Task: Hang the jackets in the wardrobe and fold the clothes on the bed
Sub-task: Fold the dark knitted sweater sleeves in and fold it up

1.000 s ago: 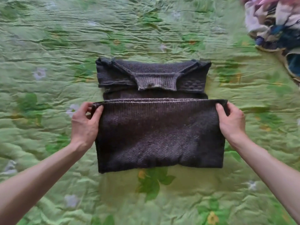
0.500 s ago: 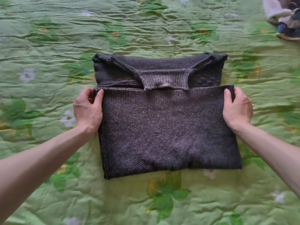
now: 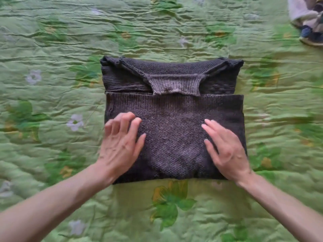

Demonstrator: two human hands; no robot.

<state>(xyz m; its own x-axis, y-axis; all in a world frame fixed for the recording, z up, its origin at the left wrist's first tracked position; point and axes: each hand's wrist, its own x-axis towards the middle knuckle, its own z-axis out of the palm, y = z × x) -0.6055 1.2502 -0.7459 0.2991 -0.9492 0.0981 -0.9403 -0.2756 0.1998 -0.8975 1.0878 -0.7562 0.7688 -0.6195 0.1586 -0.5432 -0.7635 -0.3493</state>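
Your left hand (image 3: 120, 145) and your right hand (image 3: 225, 147) lie flat on the dark knitted sweater (image 3: 174, 105), palms down, the fingers (image 3: 125, 123) spread and open; they hold nothing, they only press on the cloth. The sweater lies in the middle of the bed (image 3: 52, 49), directly under your fingers, and it is already a compact rectangle: the lower part is folded up and its ribbed hem ends just beyond your fingertips, touching the lighter ribbed collar (image 3: 176, 84), while the shoulder part shows further beyond it. The sleeves seem to be tucked inside, because no sleeve lies loose at either side. I judge that this one sweater is nearly finished; perhaps one more fold or only a smoothing is left. Far beyond your right fingers, at the corner of the view, a heap of mixed clothes (image 3: 307, 20) waits, so the folding is not yet done, though I cannot tell how many pieces are in it. No jacket and no wardrobe are in view, so I cannot say how that part of the task stands. The surface is a soft green quilted bedspread with flowers, much wrinkled, and it gives a little under pressure. Nothing more of the room shows.
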